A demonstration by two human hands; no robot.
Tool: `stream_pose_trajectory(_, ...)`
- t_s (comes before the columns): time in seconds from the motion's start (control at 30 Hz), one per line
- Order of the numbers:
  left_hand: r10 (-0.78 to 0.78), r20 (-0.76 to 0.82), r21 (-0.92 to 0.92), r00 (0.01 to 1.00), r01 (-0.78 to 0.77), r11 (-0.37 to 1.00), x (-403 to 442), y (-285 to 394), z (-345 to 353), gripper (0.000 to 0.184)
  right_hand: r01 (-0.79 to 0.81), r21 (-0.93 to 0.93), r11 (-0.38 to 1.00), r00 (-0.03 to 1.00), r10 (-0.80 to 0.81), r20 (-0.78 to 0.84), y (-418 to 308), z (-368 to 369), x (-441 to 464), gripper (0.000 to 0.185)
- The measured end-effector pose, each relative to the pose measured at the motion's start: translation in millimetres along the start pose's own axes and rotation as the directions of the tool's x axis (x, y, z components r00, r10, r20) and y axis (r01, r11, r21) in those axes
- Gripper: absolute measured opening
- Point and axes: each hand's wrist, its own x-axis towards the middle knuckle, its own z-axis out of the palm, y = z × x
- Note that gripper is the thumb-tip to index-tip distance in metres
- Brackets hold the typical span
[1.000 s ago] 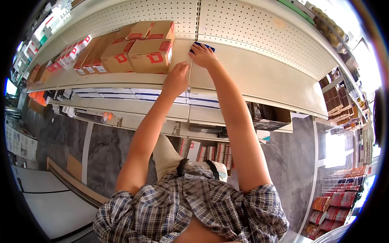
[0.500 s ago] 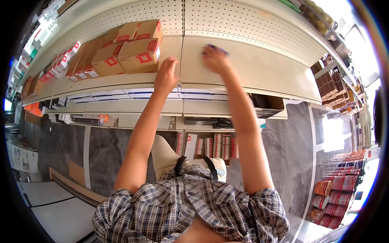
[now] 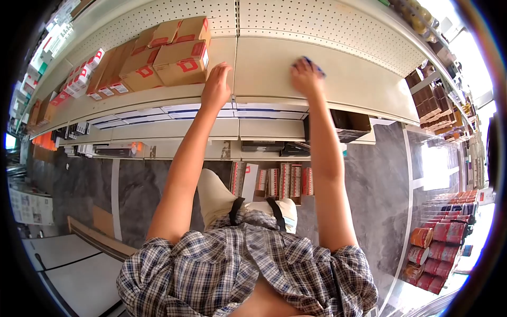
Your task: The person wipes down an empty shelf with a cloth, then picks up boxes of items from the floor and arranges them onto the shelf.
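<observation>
My right hand [image 3: 307, 79] is pressed to the cream metal shelf [image 3: 364, 90], fingers closed over a dark blue cloth [image 3: 315, 66]. Only a bit of the cloth shows past the fingertips, so its full shape is hidden. To the left, my left hand [image 3: 216, 84] hovers at or rests on the shelf by its seam; contact is hard to make out. Its fingers are loosely bent and somewhat apart, with nothing in them. Just beside it stands a stack of brown cardboard boxes [image 3: 182, 62] with red markings.
A perforated back panel [image 3: 317, 24] rises behind the shelf. Smaller white-and-red boxes [image 3: 79, 82] sit farther left. Below are lower shelves with flat white-and-blue packs [image 3: 259, 113] and an open dark box [image 3: 351, 124]. Red-labelled rolls [image 3: 441, 248] stand at the right.
My right hand has slid to the right along the shelf with the blue cloth. My left hand stays near the boxes. The view has shifted slightly.
</observation>
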Motion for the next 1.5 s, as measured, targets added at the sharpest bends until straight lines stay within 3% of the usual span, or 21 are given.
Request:
stream_pose_trajectory(0.13, -0.015, -0.028, -0.011, 1.000, 0.015, 1.000, -0.4, -7.0, 0.7, 0.042, 0.446, 0.050, 0.894, 0.890, -0.448, 0.081, -130.9, 13.7, -25.3, 0.042)
stream_pose_trajectory(0.2, -0.036, -0.052, -0.032, 0.998, 0.034, 0.999, -1.0, -10.6, 3.6, 0.042, 0.374, 0.096, 0.922, 0.921, -0.357, -0.160, -158.9, 19.4, -49.8, 0.040)
stream_pose_trajectory(0.3, -0.013, -0.016, 0.006, 1.000, 0.013, 1.000, -2.4, -13.5, 3.8, 0.042, 0.427, 0.118, 0.897, 0.895, -0.399, -0.200, -123.7, 0.8, -59.7, 0.036)
stream_pose_trajectory(0.37, -0.027, -0.015, 0.010, 1.000, 0.027, 1.000, -2.1, -14.0, 4.6, 0.042, 0.266, 0.140, 0.954, 0.961, -0.251, -0.119, -72.2, -27.5, -71.3, 0.034)
stream_pose_trajectory(0.43, -0.041, -0.016, 0.030, 0.999, 0.042, 0.999, -2.3, -8.2, 1.5, 0.042, 0.033, 0.003, 0.999, 0.969, -0.031, -0.246, -15.4, -26.8, -86.4, 0.041)
stream_pose_trajectory(0.53, -0.007, 0.000, 0.038, 1.000, 0.007, 0.999, -0.8, -5.1, 1.3, 0.040, -0.077, -0.107, 0.991, 0.968, 0.049, -0.245, -11.3, -33.2, -93.2, 0.043)
stream_pose_trajectory(0.6, -0.026, 0.007, 0.050, 1.000, 0.026, 0.998, -1.0, -9.7, 4.3, 0.039, 0.125, 0.035, 0.992, 0.984, -0.120, -0.130, -46.9, -35.5, -89.5, 0.045)
stream_pose_trajectory(0.73, -0.061, -0.042, 0.043, 0.997, 0.063, 0.997, -2.6, -4.6, 2.5, 0.038, 0.432, 0.111, 0.895, 0.894, -0.409, -0.183, -151.0, -8.6, -99.1, 0.045)
stream_pose_trajectory(0.83, -0.085, -0.025, 0.030, 0.996, 0.086, 0.996, -1.3, -11.7, -0.4, 0.041, 0.474, 0.104, 0.874, 0.868, -0.443, -0.225, -138.4, -8.0, -102.0, 0.046)
stream_pose_trajectory(0.93, -0.054, -0.016, 0.043, 0.998, 0.054, 0.998, -1.3, -8.0, 0.3, 0.038, 0.294, -0.012, 0.956, 0.943, -0.293, -0.160, -60.0, -28.4, -107.1, 0.049)
stream_pose_trajectory(0.97, -0.068, -0.018, 0.074, 0.998, 0.069, 0.995, -3.5, -6.0, 1.7, 0.038, 0.213, -0.007, 0.977, 0.960, -0.210, -0.183, -29.5, -43.6, -111.9, 0.051)
stream_pose_trajectory(1.07, -0.078, -0.042, 0.113, 0.996, 0.082, 0.990, -3.0, -8.9, 4.1, 0.037, 0.145, -0.067, 0.987, 0.954, -0.158, -0.255, 40.3, -59.1, -119.4, 0.058)
stream_pose_trajectory(1.17, -0.107, -0.008, 0.117, 0.994, 0.108, 0.987, -3.5, -8.1, 3.5, 0.035, 0.136, -0.072, 0.988, 0.972, -0.147, -0.182, 20.7, -56.3, -117.6, 0.066)
stream_pose_trajectory(1.3, -0.128, 0.009, 0.154, 0.992, 0.125, 0.980, -3.2, -6.4, 3.2, 0.034, 0.339, 0.001, 0.941, 0.940, -0.339, -0.036, -57.1, -48.8, -116.4, 0.074)
stream_pose_trajectory(1.47, -0.137, 0.031, 0.111, 0.990, 0.132, 0.985, -3.4, -8.6, 2.0, 0.037, 0.396, -0.079, 0.915, 0.911, -0.402, -0.092, -60.5, -31.2, -115.0, 0.059)
stream_pose_trajectory(1.5, -0.126, 0.025, 0.124, 0.992, 0.122, 0.985, -3.9, -5.8, 0.8, 0.035, 0.317, -0.056, 0.947, 0.941, -0.322, -0.109, -48.1, -28.7, -115.9, 0.057)
